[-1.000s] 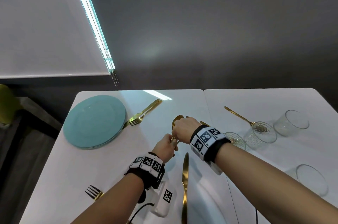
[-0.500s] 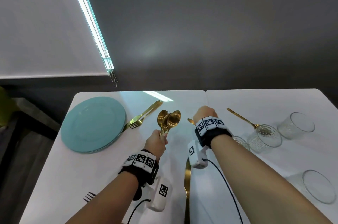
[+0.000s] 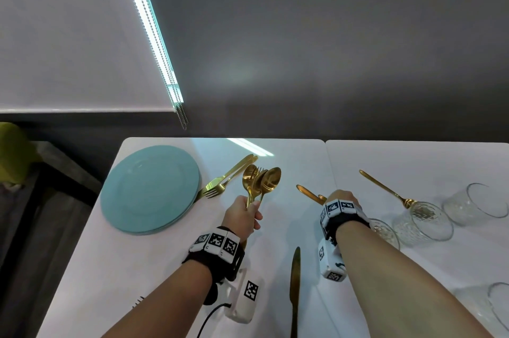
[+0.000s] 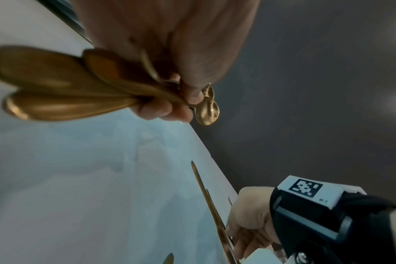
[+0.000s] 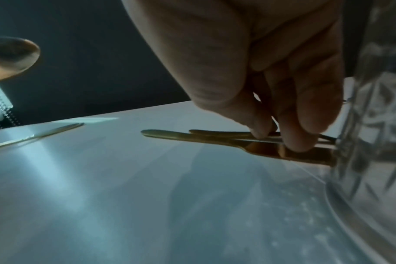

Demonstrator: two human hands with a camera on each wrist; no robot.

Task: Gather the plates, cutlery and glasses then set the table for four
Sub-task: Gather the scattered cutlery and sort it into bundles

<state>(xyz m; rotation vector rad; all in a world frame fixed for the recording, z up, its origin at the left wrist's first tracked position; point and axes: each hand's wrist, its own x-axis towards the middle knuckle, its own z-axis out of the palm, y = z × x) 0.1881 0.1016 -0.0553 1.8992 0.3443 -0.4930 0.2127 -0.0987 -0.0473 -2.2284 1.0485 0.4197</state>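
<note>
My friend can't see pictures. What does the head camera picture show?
A person's left hand holds up a bunch of gold spoons over a white table, while their right hand reaches down to gold cutlery lying there. A stack of teal plates sits on the left, clear glasses on the right.

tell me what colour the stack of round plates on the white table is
Pale teal blue stack of round plates, clearest in the head view.

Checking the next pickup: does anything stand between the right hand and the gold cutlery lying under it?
Nothing visible does. The fingertips of the right hand already pinch the gold cutlery on the table; a cut glass stands close beside them.
</note>
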